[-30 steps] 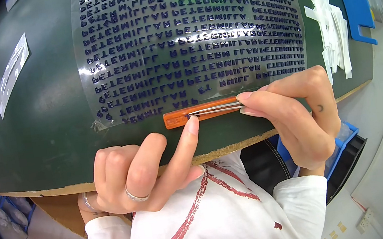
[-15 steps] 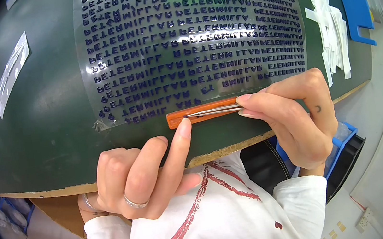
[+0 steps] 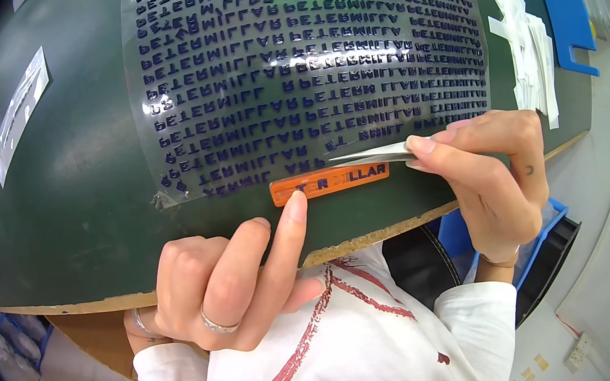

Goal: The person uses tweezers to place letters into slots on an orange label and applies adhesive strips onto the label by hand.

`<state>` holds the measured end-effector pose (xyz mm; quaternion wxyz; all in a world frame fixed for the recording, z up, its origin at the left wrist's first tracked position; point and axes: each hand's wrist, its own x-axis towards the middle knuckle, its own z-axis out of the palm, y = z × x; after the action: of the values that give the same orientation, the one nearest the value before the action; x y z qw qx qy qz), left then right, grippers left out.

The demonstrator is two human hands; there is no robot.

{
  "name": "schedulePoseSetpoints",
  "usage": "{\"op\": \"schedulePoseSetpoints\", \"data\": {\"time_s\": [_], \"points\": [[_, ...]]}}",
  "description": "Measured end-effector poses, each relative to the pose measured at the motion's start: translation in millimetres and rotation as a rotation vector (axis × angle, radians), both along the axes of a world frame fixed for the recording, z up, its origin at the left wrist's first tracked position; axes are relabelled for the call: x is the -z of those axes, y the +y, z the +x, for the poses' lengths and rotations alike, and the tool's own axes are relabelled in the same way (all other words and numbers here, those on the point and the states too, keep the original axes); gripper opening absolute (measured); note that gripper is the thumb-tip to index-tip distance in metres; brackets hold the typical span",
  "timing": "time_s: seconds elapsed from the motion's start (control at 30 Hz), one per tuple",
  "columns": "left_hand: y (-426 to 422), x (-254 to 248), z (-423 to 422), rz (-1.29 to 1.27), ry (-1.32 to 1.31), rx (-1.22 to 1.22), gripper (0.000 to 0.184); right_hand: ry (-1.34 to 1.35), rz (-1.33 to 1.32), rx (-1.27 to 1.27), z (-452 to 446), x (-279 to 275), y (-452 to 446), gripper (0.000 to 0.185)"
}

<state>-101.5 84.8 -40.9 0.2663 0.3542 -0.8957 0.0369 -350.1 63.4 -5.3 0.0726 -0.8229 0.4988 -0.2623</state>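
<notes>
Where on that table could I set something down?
The widest bare patch of green table lies between the pale strip at picture left and the lettered sheet. Only a narrow gap separates the sheet from the white strips. Crowded: the front, where the left hand touches the orange block and the right hand holds tweezers.

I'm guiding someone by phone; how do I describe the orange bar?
On the dark green table, find the clear sheet covered in dark letters. Just beyond its near edge, touched by the left hand, lies the bar. Unlike the sheet and silver tweezers, it is orange.
</notes>
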Motion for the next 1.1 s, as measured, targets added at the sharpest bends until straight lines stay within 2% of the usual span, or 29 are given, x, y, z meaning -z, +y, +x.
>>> {"op": "schedulePoseSetpoints", "data": {"time_s": [0.2,0.3,0.33,0.43,0.6,0.73,0.83,1.0,1.1], "points": [[1.1,-3.6,2.7,0.067,0.053,0.011,0.041,0.02,0.038,-0.032,3.5,1.5,-0.4,0.025],[-0.9,-10.0,12.2,0.295,0.18,0.087,0.05,0.005,0.044,-0.031,5.1,0.6,-1.0,0.023],[-1.5,-11.1,13.4,0.298,0.177,0.086,0.05,0.003,0.047,-0.031,6.8,-1.5,-1.6,0.023],[-4.0,-14.5,16.2,0.299,0.255,0.022,0.035,-0.074,0.154,0.026,12.5,-13.9,-5.7,0.02],[3.0,-11.5,12.5,0.31,0.254,-0.079,0.034,-0.126,0.213,0.011,19.4,-10.7,-10.1,0.018],[5.9,-11.8,14.6,0.352,0.165,-0.07,0.04,-0.108,0.233,-0.053,22.7,-7.5,-11.5,0.02],[6.2,-13.7,9.6,0.235,-0.014,-0.065,0.039,-0.06,0.183,-0.041,23.4,-7.7,-7.5,0.022],[6.9,-11.4,8.5,0.202,-0.043,-0.072,0.039,-0.064,0.152,0.012,13.0,-12.1,-5.4,0.024],[5.5,-10.0,9.8,0.184,-0.035,-0.059,0.041,0.055,0.005,0.037,0.6,-6.4,-4.3,0.026]]}}
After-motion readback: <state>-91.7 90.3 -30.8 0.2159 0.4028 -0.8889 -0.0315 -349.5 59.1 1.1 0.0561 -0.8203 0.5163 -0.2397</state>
